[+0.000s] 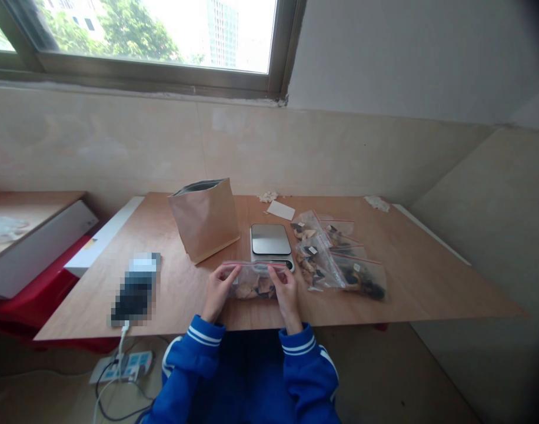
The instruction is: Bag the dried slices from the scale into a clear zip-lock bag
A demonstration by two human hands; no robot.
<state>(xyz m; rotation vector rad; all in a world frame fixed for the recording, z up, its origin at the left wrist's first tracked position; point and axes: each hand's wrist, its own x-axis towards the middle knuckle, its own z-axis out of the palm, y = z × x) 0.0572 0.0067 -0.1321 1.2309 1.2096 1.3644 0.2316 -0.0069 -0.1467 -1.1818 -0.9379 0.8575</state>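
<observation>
I see both hands at the near edge of the table (428,282), holding one clear zip bag (252,281) between them. My left hand (217,292) pinches the bag's left end at the red seal strip, and my right hand (286,290) pinches the right end of the same strip, so both are clamped on the bag. It lies flat on the wood with brownish dried pieces inside, just in front of the scale (270,243), whose front edge it partly covers. A brown paper pouch (205,219) stands open and tilted left of the scale. Right of the scale lies a pile of filled bags (335,259), overlapping one another. A white slip (280,210) lies behind the scale. A blurred phone (136,290) lies well to the left, with a cable running off the table edge.
</observation>
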